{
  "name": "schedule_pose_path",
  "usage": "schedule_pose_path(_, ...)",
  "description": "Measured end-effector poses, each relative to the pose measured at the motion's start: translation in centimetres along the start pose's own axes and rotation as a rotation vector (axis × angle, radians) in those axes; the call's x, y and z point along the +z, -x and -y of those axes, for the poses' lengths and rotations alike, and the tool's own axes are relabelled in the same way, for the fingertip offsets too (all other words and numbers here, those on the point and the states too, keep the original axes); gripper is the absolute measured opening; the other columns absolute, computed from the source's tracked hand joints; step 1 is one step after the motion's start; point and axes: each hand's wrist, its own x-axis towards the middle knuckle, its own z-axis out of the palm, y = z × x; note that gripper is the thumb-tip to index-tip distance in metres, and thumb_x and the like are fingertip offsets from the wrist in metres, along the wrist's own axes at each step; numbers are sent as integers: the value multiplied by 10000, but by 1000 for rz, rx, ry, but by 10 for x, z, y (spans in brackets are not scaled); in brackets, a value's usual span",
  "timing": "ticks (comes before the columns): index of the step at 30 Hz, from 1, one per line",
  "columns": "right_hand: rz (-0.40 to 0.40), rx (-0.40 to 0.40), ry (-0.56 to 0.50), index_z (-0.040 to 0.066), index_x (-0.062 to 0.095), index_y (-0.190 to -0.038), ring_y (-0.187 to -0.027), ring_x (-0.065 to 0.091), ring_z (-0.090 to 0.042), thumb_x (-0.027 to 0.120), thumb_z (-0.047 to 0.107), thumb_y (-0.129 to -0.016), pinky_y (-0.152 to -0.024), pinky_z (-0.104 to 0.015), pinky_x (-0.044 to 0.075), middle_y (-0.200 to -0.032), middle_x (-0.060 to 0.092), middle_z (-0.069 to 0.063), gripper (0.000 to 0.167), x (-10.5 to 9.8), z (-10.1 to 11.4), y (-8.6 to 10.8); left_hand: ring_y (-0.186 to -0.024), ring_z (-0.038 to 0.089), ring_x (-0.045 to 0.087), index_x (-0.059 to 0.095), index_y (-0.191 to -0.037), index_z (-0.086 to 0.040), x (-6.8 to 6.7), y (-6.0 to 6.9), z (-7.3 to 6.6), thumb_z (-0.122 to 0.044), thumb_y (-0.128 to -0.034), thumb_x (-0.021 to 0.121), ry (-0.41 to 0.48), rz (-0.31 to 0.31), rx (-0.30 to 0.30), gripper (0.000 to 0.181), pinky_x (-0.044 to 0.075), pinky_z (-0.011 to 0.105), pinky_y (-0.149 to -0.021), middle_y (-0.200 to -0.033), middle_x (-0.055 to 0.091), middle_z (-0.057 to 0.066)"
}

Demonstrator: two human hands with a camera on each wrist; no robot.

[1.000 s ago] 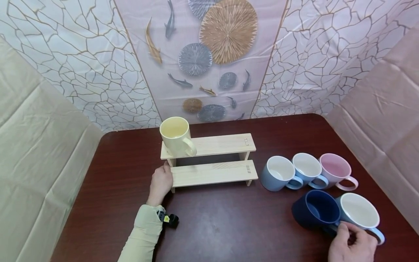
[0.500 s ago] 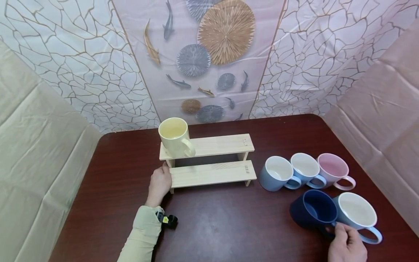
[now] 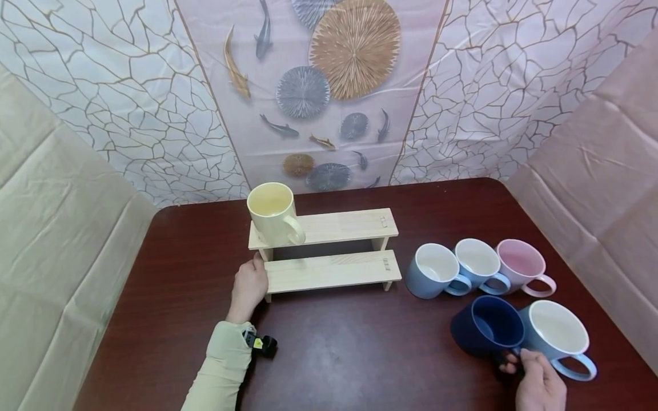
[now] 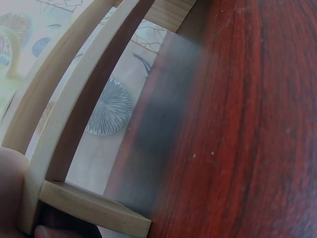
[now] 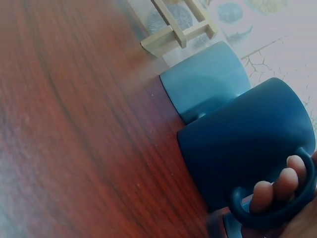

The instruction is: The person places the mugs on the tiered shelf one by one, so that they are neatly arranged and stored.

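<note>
My left hand (image 3: 249, 288) grips the left end of a two-tier pale wooden shelf rack (image 3: 329, 272). In the left wrist view, part of the hand shows beside the rack's end (image 4: 94, 208); most of it is out of frame. A yellow mug (image 3: 272, 225) stands upright on the upper tier's left end. At the right, my right hand (image 3: 541, 383) holds a navy blue mug (image 3: 470, 328) by its handle. The right wrist view shows fingers (image 5: 272, 191) curled through that handle (image 5: 297, 201). I cannot tell whether the mug touches the table.
A light blue mug (image 3: 534, 334) stands close to the navy one's right. Behind are two more light blue mugs (image 3: 424, 282) (image 3: 465, 271) and a pink mug (image 3: 514, 274) in a row. Fabric walls (image 3: 591, 142) border the dark red table (image 3: 360, 354).
My right hand has moved left, and its fingers have slipped into the navy mug's handle. The left hand keeps its place on the rack. The head view has shifted slightly.
</note>
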Motion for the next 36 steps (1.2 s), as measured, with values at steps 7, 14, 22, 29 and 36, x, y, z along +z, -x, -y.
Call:
schedule_pose_path(7, 58, -25, -23, 83, 642, -641, -499, 515, -55, 504, 92, -989, -544, -128, 412, -589, 619, 84, 374, -1, -3, 0, -930, 453, 623, 686, -960, 67, 0, 0, 0, -340, -1047, 267, -8, 6, -16, 591, 465, 587, -757, -1040, 639, 324)
schedule_pose_path(14, 133, -167, -53, 41, 601, -671, -557, 490, -71, 518, 80, -996, -613, -139, 384, -614, 606, 54, 338, -3, -11, 5, -927, 444, 625, 680, -892, 41, 0, -1, 0, -354, -1047, 253, -14, 13, -17, 602, 466, 580, -748, -1035, 643, 314)
schedule_pose_path(22, 164, -327, -115, -22, 565, -693, -604, 453, -115, 480, 53, -1004, -638, -152, 370, -613, 569, 9, 331, 0, -19, 11, -939, 447, 624, 686, -970, 66, 0, -1, 0, -348, -1048, 251, -10, 12, -14, 606, 466, 584, -762, -1045, 640, 321)
schedule_pose_path(29, 82, -369, -146, -28, 575, -697, -618, 530, -41, 512, 36, -981, -619, -96, 419, -639, 630, 53, 298, 3, -21, 18, -950, 449, 621, 685, -1003, 69, -1, 0, -1, -344, -1047, 256, -5, 19, -22, 597, 465, 585, -764, -1065, 634, 322)
schedule_pose_path(36, 46, -378, -240, -10, 531, -661, -608, 586, -9, 547, 48, -969, -588, -101, 447, -645, 668, 48, 314, 5, -16, 25, -938, 445, 624, 683, -979, 70, -2, 0, -1, -354, -1046, 248, -1, 22, -23, 611, 469, 580, -755, -1053, 636, 322)
